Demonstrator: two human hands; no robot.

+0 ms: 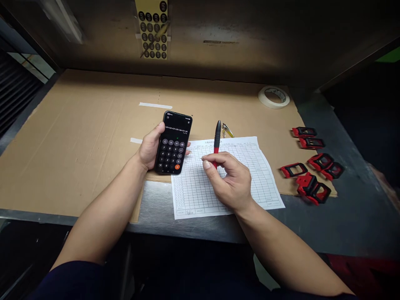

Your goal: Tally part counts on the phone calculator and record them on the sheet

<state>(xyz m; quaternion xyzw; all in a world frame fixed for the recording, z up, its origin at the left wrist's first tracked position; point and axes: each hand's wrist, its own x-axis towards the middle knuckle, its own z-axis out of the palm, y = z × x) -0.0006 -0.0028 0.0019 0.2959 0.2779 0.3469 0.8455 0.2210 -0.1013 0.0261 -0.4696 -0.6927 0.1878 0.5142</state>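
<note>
My left hand (150,146) grips a black smartphone (173,142) whose screen shows a calculator with a long sum. The phone is held tilted above the left edge of a printed grid form (250,166). My right hand (229,179) rests on that form and pinches a red and black pen (216,139), which points up and away from me. The index finger is extended to the left towards the phone's lower corner.
Cardboard sheeting (78,137) covers the metal bench (359,216). Several red and black plastic parts (312,166) lie to the right. A roll of tape (274,96) sits at the back right. A small metal clip (227,130) lies behind the form. A sheet of round stickers (153,29) hangs on the back wall.
</note>
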